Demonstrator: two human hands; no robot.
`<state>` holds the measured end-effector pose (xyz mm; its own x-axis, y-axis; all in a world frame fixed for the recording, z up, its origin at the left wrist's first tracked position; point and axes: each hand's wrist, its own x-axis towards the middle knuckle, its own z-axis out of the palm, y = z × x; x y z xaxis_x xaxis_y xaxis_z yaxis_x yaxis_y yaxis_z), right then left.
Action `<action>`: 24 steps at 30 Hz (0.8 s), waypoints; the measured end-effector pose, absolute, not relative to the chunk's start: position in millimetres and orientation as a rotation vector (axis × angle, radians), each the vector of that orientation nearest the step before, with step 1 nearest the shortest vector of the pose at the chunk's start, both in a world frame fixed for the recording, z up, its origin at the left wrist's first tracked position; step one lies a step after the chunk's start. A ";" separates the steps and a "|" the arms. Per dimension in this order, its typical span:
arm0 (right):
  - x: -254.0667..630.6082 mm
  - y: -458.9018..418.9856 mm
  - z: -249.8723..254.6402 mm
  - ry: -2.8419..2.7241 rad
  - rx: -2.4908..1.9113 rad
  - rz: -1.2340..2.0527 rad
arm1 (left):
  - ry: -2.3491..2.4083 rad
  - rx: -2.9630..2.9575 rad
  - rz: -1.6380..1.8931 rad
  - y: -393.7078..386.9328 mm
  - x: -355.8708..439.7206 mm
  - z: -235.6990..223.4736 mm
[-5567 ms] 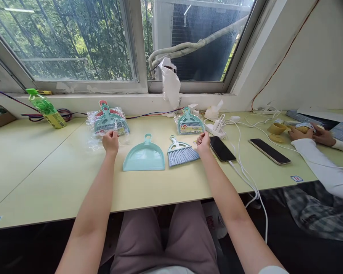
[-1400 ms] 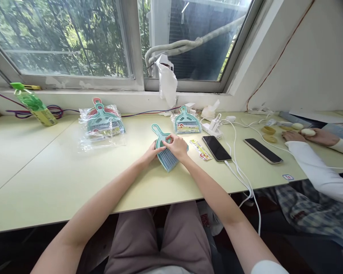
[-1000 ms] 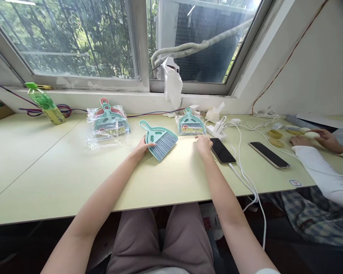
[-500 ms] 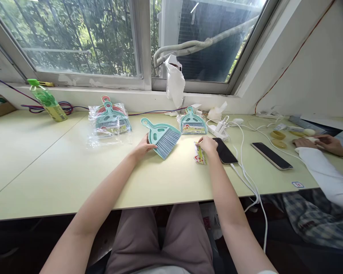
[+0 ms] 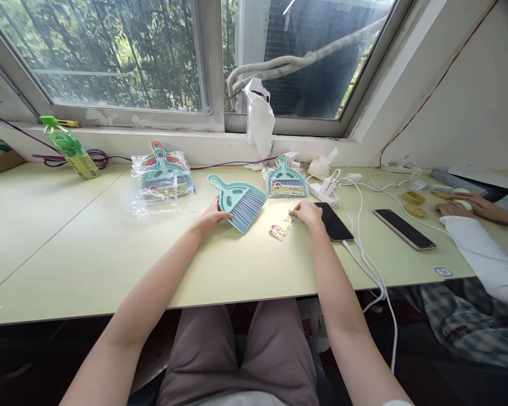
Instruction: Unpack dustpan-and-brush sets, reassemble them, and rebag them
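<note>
My left hand (image 5: 214, 217) is closed on the lower left edge of a mint-green dustpan (image 5: 233, 194), its thumb on the front. A small brush with grey-blue bristles (image 5: 248, 210) is nested in that dustpan, and the handle points up and left. Between the fingertips of my right hand (image 5: 308, 213) is one end of a printed label card (image 5: 283, 226), yellow and white with red figures. The card slants down to the left, just above or on the table. Behind it stands a second mint-green dustpan set (image 5: 286, 179) in clear wrapping.
More wrapped dustpan sets (image 5: 165, 175) lie at the back left, near a green bottle (image 5: 71, 148). To the right are a phone (image 5: 335, 222), a power strip (image 5: 324, 193), white cables and another phone (image 5: 404, 229). A co-worker's hands (image 5: 469, 207) hold a pale round thing at the far right.
The label card has swung from nearly upright to slanting down left in my right hand. My left hand and the dustpan stay almost still. The co-worker's hands have shifted slightly.
</note>
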<state>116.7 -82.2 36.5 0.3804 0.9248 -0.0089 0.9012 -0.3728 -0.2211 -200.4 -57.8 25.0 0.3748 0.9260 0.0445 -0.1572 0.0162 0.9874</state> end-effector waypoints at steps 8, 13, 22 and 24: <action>128.4 -78.2 30.5 -1.689 -2.309 0.332 | 0.829 1.265 1.041 -57.3 -201.5 24.1; 129.6 -75.9 27.4 -1.786 -2.237 0.350 | 0.849 1.267 1.040 -57.3 -201.6 23.7; 99.1 -84.1 47.7 -1.675 -1.428 0.956 | 0.835 1.249 1.023 -53.8 -201.8 20.1; 86.9 -83.8 47.5 -1.609 -1.292 0.957 | 0.805 1.240 0.990 -55.6 -199.5 19.8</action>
<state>86.9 -83.8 47.5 -0.1161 0.9825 0.1456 0.3409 0.1771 -0.9232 -199.5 -55.6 19.8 0.3790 0.9250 0.0254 -0.1634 0.0399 0.9857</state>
